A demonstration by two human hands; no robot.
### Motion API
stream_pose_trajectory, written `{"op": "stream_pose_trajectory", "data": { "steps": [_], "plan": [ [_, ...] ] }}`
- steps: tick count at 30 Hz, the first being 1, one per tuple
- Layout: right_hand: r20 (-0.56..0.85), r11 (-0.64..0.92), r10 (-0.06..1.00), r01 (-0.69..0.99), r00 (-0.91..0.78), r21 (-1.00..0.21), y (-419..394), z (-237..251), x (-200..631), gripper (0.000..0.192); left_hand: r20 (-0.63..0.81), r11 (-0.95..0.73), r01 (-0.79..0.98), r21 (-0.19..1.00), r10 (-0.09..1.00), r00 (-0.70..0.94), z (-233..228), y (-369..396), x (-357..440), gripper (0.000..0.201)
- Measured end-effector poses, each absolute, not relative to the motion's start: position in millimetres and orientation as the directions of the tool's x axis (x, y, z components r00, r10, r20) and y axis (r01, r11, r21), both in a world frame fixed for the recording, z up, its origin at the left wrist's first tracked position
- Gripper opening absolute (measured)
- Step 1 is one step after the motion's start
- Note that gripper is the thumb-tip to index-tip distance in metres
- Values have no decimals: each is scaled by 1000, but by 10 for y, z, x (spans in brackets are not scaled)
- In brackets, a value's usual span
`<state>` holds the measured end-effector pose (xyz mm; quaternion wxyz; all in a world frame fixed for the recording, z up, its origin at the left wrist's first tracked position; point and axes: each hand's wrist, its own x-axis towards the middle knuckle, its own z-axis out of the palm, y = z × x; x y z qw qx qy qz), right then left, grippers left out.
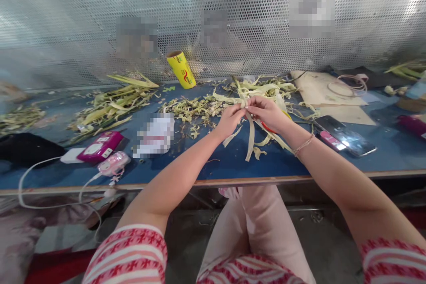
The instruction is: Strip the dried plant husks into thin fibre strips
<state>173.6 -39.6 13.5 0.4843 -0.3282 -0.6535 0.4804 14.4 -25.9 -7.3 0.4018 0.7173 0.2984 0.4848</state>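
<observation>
Blue table (233, 166) with a worn near edge; a perforated metal screen (233, 9) closes off the far side. Person seated, pink trousers and red-and-white striped sleeves at the near edge of the view.

Both hands meet over the middle of the table. Left hand (230, 120) and right hand (266, 113) are closed, fingertips nearly touching, pinching pale green leaf strips (250, 140) at the top end. The strips hang down from the fingers and trail onto the table just near of the hands. Something red shows under the right hand; probably a tool handle, view too poor to say.

Surroundings:
- Heap of leaf scraps (196, 108) just left and far of the hands; more cut leaves (259, 86) directly beyond them.
- Longer leaf bundle (113, 102) well to the left.
- Yellow roll (181, 69) tilted, far side, near the screen.
- Magenta device (100, 146) and a small pink gadget (113, 164) near left, with a white cable (49, 204) running off the table edge.
- Phone (346, 135) lying flat just right of the right forearm.
- Cardboard sheet (329, 93) far right, a loop of cord on it.

Nothing lies between the camera and the hands.
</observation>
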Motion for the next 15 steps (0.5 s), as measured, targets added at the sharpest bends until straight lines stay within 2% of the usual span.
{"op": "stream_pose_trajectory", "data": {
  "steps": [4, 8, 11, 15],
  "plan": [
    [281, 208, 888, -227, -363, -951, -441, 151, 1723, 40, 459, -441, -134, 887, 814, 357, -123, -236, 182, 28],
    [281, 144, 872, -340, -401, -929, -470, 162, 1719, 40, 434, -379, -214, 900, 824, 364, -142, -236, 207, 40],
    [302, 137, 853, -377, -425, -916, -471, 157, 1725, 39, 411, -329, -269, 905, 840, 355, -139, -229, 207, 47],
    [372, 197, 823, -398, -429, -896, -466, 143, 1728, 40, 388, -323, -239, 916, 866, 315, -145, -218, 211, 47]
  ]
}}
